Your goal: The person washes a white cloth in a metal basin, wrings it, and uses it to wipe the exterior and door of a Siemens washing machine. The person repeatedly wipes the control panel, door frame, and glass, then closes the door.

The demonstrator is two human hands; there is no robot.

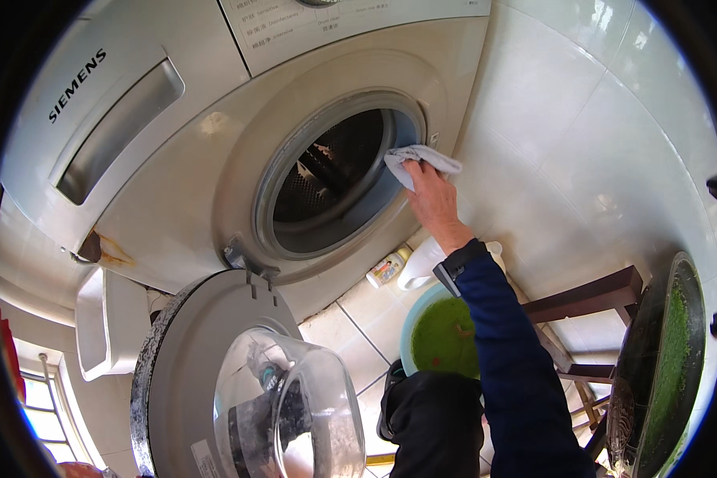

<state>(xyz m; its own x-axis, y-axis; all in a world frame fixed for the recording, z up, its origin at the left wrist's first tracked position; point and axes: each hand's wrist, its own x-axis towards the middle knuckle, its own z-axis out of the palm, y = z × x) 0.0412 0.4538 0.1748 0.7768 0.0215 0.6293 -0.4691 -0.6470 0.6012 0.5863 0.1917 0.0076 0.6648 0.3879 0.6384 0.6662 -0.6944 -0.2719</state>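
Note:
My right hand (435, 200), in a dark blue sleeve with a dark band at the wrist, grips a white cloth (424, 160). The cloth lies against the right side of the grey rubber door seal (365, 200) of a Siemens front-loading washing machine (173, 179). Behind the seal, the perforated metal drum (328, 161) shows dark inside. The round door (185, 358), with its clear glass bowl (328, 394), stands swung out at the lower left. My left hand is not clearly in view; a bit of something skin-coloured shows at the bottom left edge, too cut off to tell.
Below the machine, a small labelled bottle (388, 267) and a white plastic jug (421, 263) stand on the tiled floor. Near my knee is a light blue basin (409, 334) with a green inside. Dark wooden furniture (585, 293) stands at right; a white container (109, 322) is at left.

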